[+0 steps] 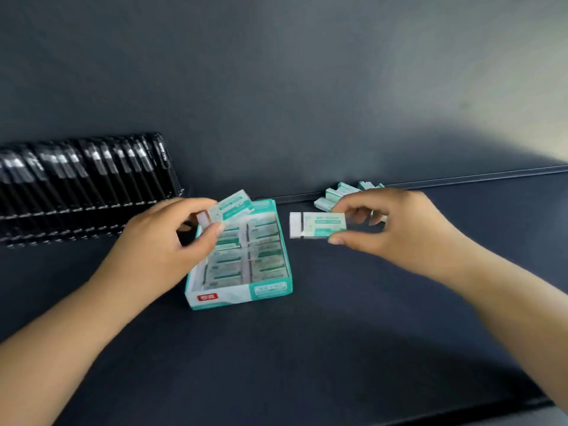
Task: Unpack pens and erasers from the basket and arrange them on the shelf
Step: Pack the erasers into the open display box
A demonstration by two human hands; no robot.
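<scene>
The dark shelf [307,348] carries a row of black pens [83,182], left of the left hand's fingers. The open teal eraser box [242,290], long axis running away from the viewer, lies under those fingers. The left hand [159,250] pinches a tilted eraser [229,207] by its white end. The right hand [396,229] pinches another eraser [316,225], level, white end pointing left. Stacked erasers [338,193] lie just behind the right fingers.

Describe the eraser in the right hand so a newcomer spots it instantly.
Start at the open teal eraser box mid-shelf. Just right of its far corner, the right hand pinches one eraser above the shelf. Unlike the eraser stack behind it, it is held flat, bare white end pointing toward the box.
</scene>
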